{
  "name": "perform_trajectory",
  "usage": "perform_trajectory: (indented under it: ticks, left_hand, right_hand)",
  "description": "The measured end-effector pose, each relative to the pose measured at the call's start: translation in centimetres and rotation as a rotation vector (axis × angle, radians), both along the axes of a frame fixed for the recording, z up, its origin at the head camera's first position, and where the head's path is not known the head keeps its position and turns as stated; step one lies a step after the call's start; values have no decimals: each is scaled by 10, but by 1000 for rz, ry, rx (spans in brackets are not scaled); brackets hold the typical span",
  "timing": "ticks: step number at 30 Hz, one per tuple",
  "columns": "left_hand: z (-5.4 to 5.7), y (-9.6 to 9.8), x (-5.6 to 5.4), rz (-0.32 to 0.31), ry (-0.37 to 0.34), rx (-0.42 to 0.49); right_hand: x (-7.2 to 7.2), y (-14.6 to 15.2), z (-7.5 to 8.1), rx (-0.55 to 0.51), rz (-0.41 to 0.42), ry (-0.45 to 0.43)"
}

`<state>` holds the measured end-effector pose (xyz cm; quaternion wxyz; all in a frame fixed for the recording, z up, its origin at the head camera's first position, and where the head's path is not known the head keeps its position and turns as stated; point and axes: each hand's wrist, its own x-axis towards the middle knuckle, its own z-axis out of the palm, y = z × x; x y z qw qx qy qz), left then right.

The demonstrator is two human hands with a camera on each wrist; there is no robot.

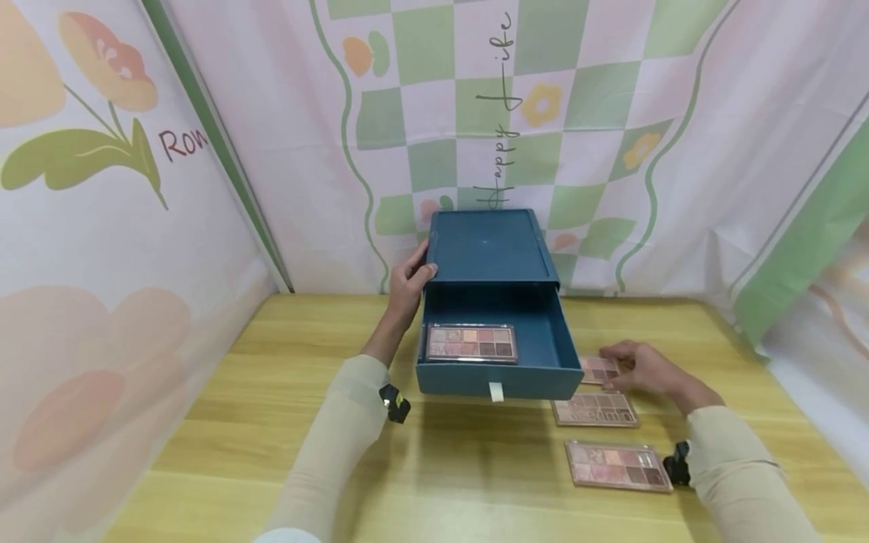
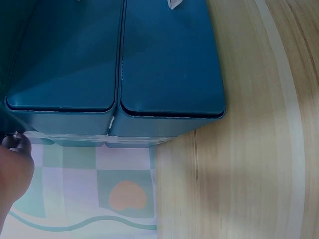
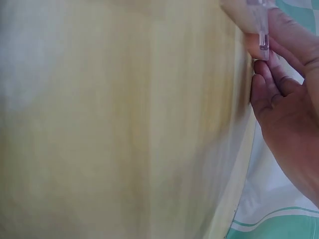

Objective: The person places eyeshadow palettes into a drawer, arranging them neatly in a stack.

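Observation:
A dark blue drawer box [image 1: 485, 245] stands against the back curtain, its top drawer [image 1: 502, 383] pulled out. My left hand [image 1: 409, 283] grips the box's upper left side, thumb at the top edge. One eyeshadow palette [image 1: 471, 343] with a clear lid lies in the drawer's left half. Right of the box, my right hand [image 1: 638, 367] pinches another eyeshadow palette [image 1: 599, 369] between thumb and fingers. In the right wrist view, a clear palette edge [image 3: 264, 42] shows between the fingertips. Two more palettes, one [image 1: 597, 409] behind the other [image 1: 618, 465], lie nearer on the table.
Lower drawer fronts [image 2: 172, 59] of the box show in the left wrist view. A small white pull tab [image 1: 496, 391] hangs from the open drawer. The wooden table [image 1: 468, 483] meets printed curtains [image 1: 271, 151] at the back and sides.

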<state>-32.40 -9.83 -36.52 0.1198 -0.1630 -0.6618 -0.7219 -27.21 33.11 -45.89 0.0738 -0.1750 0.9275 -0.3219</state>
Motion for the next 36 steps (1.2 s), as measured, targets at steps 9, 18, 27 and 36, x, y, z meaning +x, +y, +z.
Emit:
perform_trajectory:
  ticks: [9, 18, 27, 36]
  left_hand:
    - [-1, 0, -1, -5, 13, 7]
    - [0, -1, -1, -11, -11, 2]
    - [2, 0, 0, -18, -8, 13]
    - [-1, -1, -2, 2, 15, 3]
  right_hand:
    - [-2, 4, -4, 13, -36, 6]
    - [-4, 5, -5, 14, -50, 5]
    - [-2, 5, 3, 25, -98, -51]
    - [-2, 3, 18, -22, -64, 18]
